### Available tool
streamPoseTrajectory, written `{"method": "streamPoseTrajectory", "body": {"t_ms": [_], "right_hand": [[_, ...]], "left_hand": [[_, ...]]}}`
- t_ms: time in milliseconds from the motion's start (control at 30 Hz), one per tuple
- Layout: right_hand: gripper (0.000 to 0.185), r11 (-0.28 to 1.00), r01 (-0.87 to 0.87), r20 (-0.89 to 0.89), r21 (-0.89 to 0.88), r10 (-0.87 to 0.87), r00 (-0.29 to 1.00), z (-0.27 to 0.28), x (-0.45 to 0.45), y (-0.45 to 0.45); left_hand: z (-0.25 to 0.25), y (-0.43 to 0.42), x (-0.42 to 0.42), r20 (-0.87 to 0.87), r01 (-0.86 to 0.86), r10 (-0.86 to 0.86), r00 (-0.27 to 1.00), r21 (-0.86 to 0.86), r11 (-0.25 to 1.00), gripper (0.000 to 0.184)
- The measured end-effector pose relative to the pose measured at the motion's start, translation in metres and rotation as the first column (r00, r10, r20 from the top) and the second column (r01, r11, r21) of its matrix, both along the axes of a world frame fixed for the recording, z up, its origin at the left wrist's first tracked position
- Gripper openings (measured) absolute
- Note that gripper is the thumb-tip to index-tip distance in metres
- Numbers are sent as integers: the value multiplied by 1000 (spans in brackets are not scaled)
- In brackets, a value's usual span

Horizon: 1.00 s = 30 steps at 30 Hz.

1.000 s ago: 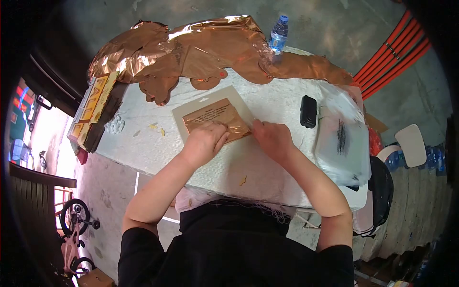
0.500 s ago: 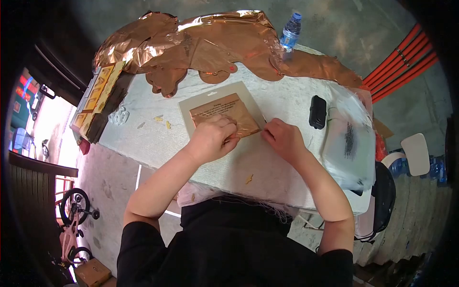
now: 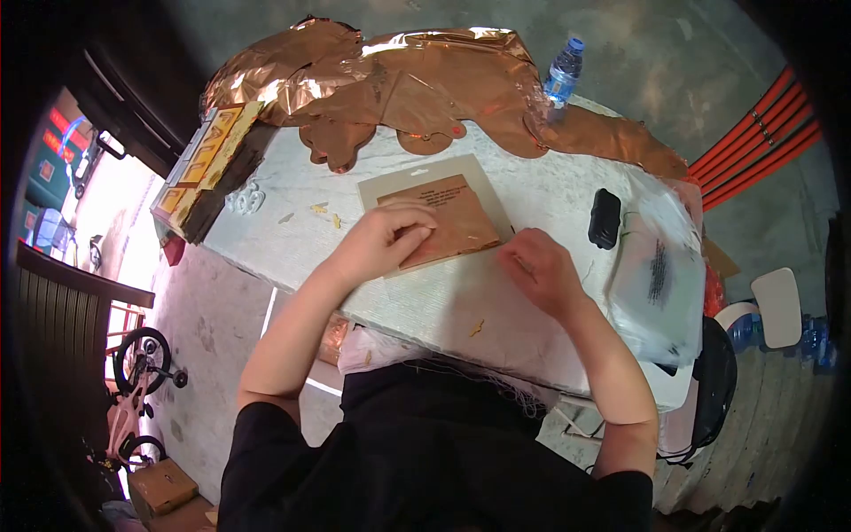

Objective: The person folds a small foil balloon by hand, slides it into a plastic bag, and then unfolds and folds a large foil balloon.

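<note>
A grey card with a hanging slot lies on the table under a flat folded copper-coloured foil packet with printed text. My left hand rests over the left part of this packet, fingers laid out on it and the thumb apart. Beside the card's right corner is my right hand, its fingers curled in. A small dark tip shows by those fingertips; what they hold, if anything, I cannot make out.
Large crumpled copper foil covers the table's far edge, near a water bottle. A black case and clear plastic bags lie right. Left are a yellow box, a white coil and small yellow scraps.
My right hand has drawn slightly away from the packet's right corner. The left hand's fingers have flattened over the packet. The whole view has shifted a little.
</note>
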State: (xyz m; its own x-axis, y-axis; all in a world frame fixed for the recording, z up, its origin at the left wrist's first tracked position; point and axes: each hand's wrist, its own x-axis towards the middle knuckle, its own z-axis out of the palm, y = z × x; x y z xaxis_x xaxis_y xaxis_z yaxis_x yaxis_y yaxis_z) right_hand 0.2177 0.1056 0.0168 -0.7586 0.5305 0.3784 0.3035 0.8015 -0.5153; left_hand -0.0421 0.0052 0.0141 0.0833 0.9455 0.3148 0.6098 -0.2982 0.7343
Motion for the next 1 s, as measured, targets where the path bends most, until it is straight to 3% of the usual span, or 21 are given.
{"method": "streamPoseTrajectory", "body": {"t_ms": [33,100,200,267,400,467,500,567,800,867,1000], "right_hand": [[8,995,-94,-20,14,94,995,-1,-3,-4],[9,982,-186,-42,26,187,982,-6,-12,-15],[16,960,-260,-96,102,270,958,-16,-34,-33],[21,955,-219,-61,200,235,970,-17,-44,-42],[22,958,-234,53,169,228,972,-16,-43,-50],[19,978,-192,239,-76,205,949,-11,-44,-50],[19,978,-194,241,-75,206,948,-11,-46,-48],[16,939,-262,87,223,248,965,-12,-51,-45],[11,936,-294,155,192,267,951,-11,-60,-50],[9,919,-344,322,192,272,907,-5,-63,-52],[12,911,-344,355,228,251,900,-8,-71,-55]], "left_hand": [[-2,-5,-4,0,-4,4,1000,-4,1000,20],[-7,-14,-7,-268,-41,75,961,131,991,22],[-11,-22,-2,-411,-37,43,911,23,999,30],[-16,-22,-1,-415,-41,41,909,8,999,31],[-13,-23,0,-421,-56,43,906,-20,998,34],[-14,-23,-1,-419,-57,47,907,-12,998,34],[-14,-23,-1,-417,-52,43,908,-11,999,34],[-14,-23,-1,-415,-54,45,908,-10,998,34],[-16,-23,0,-434,-68,65,899,7,998,32],[-17,-23,-1,-434,-66,62,899,5,998,32],[-17,-23,-1,-436,-66,66,898,14,998,32]]}}
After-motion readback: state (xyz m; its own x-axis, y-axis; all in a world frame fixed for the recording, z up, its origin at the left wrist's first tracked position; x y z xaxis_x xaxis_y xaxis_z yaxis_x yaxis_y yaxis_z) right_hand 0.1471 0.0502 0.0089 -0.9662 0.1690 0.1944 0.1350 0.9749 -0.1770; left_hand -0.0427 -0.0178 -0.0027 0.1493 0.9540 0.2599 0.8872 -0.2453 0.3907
